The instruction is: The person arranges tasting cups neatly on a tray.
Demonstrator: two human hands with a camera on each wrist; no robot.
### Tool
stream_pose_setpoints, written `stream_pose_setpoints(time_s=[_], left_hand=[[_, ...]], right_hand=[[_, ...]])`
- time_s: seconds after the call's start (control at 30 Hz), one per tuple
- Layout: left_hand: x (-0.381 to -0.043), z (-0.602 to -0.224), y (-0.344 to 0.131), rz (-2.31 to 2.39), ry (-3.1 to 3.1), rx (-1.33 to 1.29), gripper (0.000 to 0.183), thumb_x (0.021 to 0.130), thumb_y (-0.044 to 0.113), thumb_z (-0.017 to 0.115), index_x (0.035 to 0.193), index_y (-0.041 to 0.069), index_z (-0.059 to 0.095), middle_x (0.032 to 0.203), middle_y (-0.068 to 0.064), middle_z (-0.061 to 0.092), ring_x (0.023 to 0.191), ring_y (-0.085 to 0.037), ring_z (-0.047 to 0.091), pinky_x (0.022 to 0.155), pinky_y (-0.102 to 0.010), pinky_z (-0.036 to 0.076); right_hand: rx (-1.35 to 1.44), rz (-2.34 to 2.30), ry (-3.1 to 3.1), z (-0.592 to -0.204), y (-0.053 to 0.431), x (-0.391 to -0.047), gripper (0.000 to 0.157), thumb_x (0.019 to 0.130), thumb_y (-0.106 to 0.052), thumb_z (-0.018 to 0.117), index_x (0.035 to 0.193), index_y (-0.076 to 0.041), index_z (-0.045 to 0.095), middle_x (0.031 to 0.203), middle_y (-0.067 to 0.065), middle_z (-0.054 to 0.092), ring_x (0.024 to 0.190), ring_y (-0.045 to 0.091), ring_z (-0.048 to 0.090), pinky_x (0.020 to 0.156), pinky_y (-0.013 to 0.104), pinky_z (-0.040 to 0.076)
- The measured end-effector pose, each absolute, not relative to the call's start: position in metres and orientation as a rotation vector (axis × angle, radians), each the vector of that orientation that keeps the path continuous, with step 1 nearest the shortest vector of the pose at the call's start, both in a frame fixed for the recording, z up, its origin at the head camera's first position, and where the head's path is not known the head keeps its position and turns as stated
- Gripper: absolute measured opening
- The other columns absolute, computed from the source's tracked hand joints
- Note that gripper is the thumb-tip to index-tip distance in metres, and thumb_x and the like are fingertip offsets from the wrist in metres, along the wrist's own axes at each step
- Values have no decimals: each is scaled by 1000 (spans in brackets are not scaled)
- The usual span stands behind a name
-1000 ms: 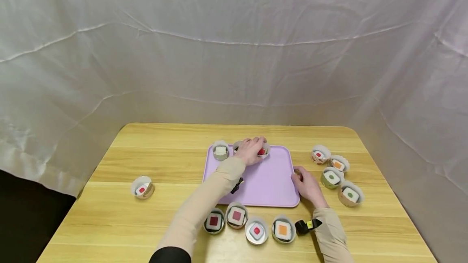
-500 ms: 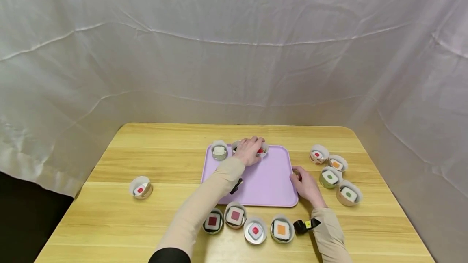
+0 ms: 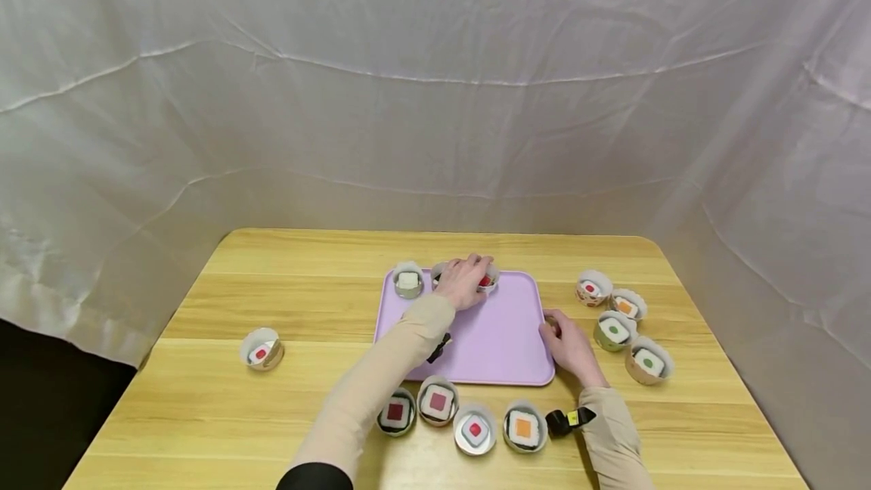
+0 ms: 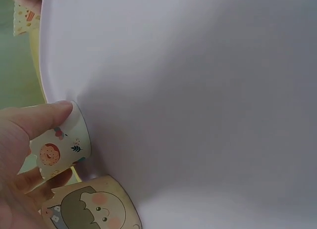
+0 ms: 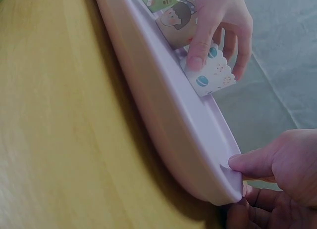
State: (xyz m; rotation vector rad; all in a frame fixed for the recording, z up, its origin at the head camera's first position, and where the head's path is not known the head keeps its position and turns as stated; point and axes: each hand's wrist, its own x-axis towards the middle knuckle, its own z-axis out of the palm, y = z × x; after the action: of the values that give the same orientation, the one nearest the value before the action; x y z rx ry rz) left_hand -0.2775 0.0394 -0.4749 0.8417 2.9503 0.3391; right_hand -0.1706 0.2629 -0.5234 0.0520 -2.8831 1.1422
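At the back of the purple tray (image 3: 503,339), my left hand (image 3: 466,283) grips a white paper baking cup (image 4: 77,135) printed with a doughnut. A sushi-like piece with a red centre (image 3: 485,280) shows in that cup in the head view. Just left of it stands a cup with a cartoon face (image 4: 101,209), partly covered by the hand in the head view. A green cup (image 3: 408,289) holding a white piece occupies the tray's back left corner. My right hand (image 3: 571,346) pinches the tray's right edge, thumb on the rim and fingers below in the right wrist view.
Several cups holding similar pieces, including an orange-centred one (image 3: 524,428), line the tray's front. More cups, such as a green one (image 3: 615,333), cluster at right. A lone cup (image 3: 261,350) stands at left on the wooden table (image 3: 313,286). Grey cloth (image 3: 435,134) hangs behind.
The view shifted slightly between the first two frames. Both hands, the tray and the cups otherwise show no visible movement.
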Motion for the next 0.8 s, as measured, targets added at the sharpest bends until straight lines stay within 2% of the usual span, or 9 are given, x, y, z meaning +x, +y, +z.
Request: stream_pose_setpoints(time_s=[0.2, 0.4, 0.63, 0.8], left_hand=[[-273, -469, 32, 422, 2944, 825, 78, 88, 25, 76, 154, 11, 36, 151, -11, 51, 136, -30, 53, 122, -44, 35], [-267, -460, 22, 566, 2907, 820, 87, 83, 31, 82, 154, 13, 35, 154, -10, 48, 140, -32, 49, 123, -49, 32], [-263, -455, 10, 718, 2849, 833, 93, 80, 32, 85, 154, 8, 34, 157, -12, 44, 147, -28, 41, 127, -47, 25], [-258, -450, -1, 788, 2838, 830, 95, 78, 30, 87, 153, 5, 35, 157, -14, 44, 147, -28, 41, 127, -47, 25]], right_hand=[[20, 1144, -2933, -521, 263, -171, 41, 102, -18, 51, 135, 5, 56, 80, 8, 53, 70, 17, 47, 62, 28, 37], [-26, 1117, -2985, -519, 265, -174, 41, 102, -18, 50, 138, 3, 54, 83, 8, 55, 73, 17, 49, 65, 29, 38], [-35, 1124, -2987, -517, 267, -173, 41, 102, -17, 51, 138, 3, 54, 83, 9, 55, 73, 18, 49, 64, 28, 39], [-46, 1121, -2991, -518, 267, -173, 40, 102, -16, 51, 138, 3, 54, 84, 9, 55, 73, 18, 49, 65, 29, 38]])
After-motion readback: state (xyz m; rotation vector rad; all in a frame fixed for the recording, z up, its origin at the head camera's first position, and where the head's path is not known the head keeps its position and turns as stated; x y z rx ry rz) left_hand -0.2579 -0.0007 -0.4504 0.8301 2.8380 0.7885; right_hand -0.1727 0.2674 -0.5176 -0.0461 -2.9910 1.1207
